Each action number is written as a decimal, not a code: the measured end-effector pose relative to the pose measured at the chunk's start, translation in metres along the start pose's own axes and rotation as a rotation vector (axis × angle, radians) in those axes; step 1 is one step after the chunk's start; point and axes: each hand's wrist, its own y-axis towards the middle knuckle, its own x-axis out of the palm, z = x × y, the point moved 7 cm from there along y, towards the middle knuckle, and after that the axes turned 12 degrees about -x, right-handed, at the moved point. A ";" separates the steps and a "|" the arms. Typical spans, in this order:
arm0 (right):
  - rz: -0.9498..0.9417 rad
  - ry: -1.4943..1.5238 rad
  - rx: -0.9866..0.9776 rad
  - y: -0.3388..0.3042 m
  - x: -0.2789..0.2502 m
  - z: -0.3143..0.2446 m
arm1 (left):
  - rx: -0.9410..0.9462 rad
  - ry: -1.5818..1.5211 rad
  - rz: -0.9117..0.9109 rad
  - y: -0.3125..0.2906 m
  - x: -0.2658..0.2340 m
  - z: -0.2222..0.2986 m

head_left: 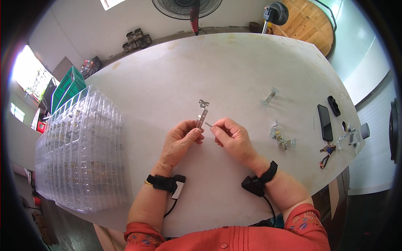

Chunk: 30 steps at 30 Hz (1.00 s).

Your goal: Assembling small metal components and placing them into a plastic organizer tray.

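Near the middle of the white table, my left hand [183,138] grips a narrow metal bracket [202,115] between thumb and fingers. The bracket stands tilted upward, with several holes along its strip and a wider, notched plate at its top. Just to its right, my right hand [231,136] pinches a thin, short metal pin [208,124], whose tip points at the bracket's side. Whether the pin touches the bracket I cannot tell. My left fingers hide the bracket's lower end.
Stacked clear plastic trays [83,154] with small metal parts fill the table's left. To the right lie clear-and-brass pieces [284,140], another such piece [269,96], a black phone [325,122] and keys [328,149]. A green crate [69,88] stands beyond the trays.
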 end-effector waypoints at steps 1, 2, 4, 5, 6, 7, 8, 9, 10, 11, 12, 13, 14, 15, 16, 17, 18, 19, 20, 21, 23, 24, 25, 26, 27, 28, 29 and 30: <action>0.002 -0.001 0.000 -0.001 0.000 0.000 | 0.013 0.010 0.007 0.000 0.000 0.001; -0.032 -0.056 -0.012 -0.001 0.001 -0.001 | 0.026 0.020 0.014 0.000 -0.001 0.002; -0.068 -0.110 -0.025 -0.001 0.003 -0.003 | 0.029 0.052 0.008 0.000 0.000 0.003; -0.040 -0.130 -0.023 -0.001 0.002 -0.005 | 0.033 0.084 0.001 0.000 0.000 0.003; -0.011 -0.150 -0.020 -0.001 0.000 -0.007 | 0.033 0.084 0.002 0.001 0.000 0.003; -0.012 -0.150 -0.020 -0.002 0.000 -0.006 | 0.032 0.101 -0.002 0.001 0.000 0.002; -0.034 -0.158 -0.020 -0.002 0.001 -0.004 | 0.030 0.118 -0.007 0.001 0.001 0.002; -0.056 -0.166 -0.019 -0.002 0.003 -0.002 | 0.030 0.118 -0.006 0.001 0.001 0.002; -0.056 -0.166 -0.019 -0.002 0.004 -0.003 | 0.046 0.111 -0.016 0.000 0.003 0.003; -0.110 -0.149 0.004 -0.003 0.008 -0.003 | 0.062 0.103 -0.025 0.000 0.004 0.004; -0.163 -0.134 0.026 -0.004 0.013 -0.003 | 0.062 0.103 -0.026 0.000 0.004 0.004; -0.163 -0.134 0.026 -0.004 0.012 -0.005 | 0.057 0.113 -0.023 0.001 0.003 0.003; -0.096 -0.130 0.023 -0.002 0.007 -0.006 | 0.051 0.123 -0.021 0.001 0.003 0.003; -0.029 -0.126 0.019 -0.002 0.002 -0.008 | 0.051 0.123 -0.021 0.001 0.003 0.003; -0.028 -0.126 0.019 -0.002 0.002 -0.007 | 0.044 0.128 -0.013 0.001 0.003 0.003; -0.110 -0.104 0.045 -0.003 0.008 -0.003 | 0.036 0.134 -0.005 0.001 0.003 0.003; -0.191 -0.083 0.071 -0.004 0.014 -0.001 | 0.035 0.134 -0.006 0.000 0.003 0.002; -0.190 -0.082 0.071 -0.004 0.014 -0.002 | 0.059 0.146 0.010 -0.001 0.002 0.003; -0.182 -0.097 0.068 -0.004 0.013 -0.003 | 0.084 0.157 0.027 -0.001 0.002 0.005; -0.175 -0.113 0.065 -0.003 0.011 -0.004 | 0.083 0.157 0.025 -0.001 0.003 0.006; -0.161 -0.087 0.082 -0.003 0.007 0.000 | 0.029 0.161 0.121 -0.001 -0.001 0.007; -0.150 -0.059 0.097 -0.003 0.007 0.002 | 0.029 0.163 0.121 -0.001 -0.002 0.007; -0.150 -0.058 0.096 -0.003 0.007 0.001 | 0.013 0.116 0.128 -0.002 -0.006 0.006; -0.155 -0.050 0.110 -0.003 0.007 0.001 | -0.003 0.070 0.135 -0.002 -0.009 0.005; -0.160 -0.042 0.125 -0.003 0.007 0.001 | -0.003 0.071 0.135 -0.003 -0.011 0.005; -0.160 -0.042 0.125 -0.003 0.007 0.002 | -0.011 0.117 0.147 -0.003 -0.012 0.006; -0.156 0.001 0.149 -0.003 0.007 0.005 | -0.018 0.163 0.159 -0.003 -0.013 0.006; -0.152 0.044 0.175 -0.004 0.007 0.008 | -0.019 0.163 0.158 -0.004 -0.011 0.008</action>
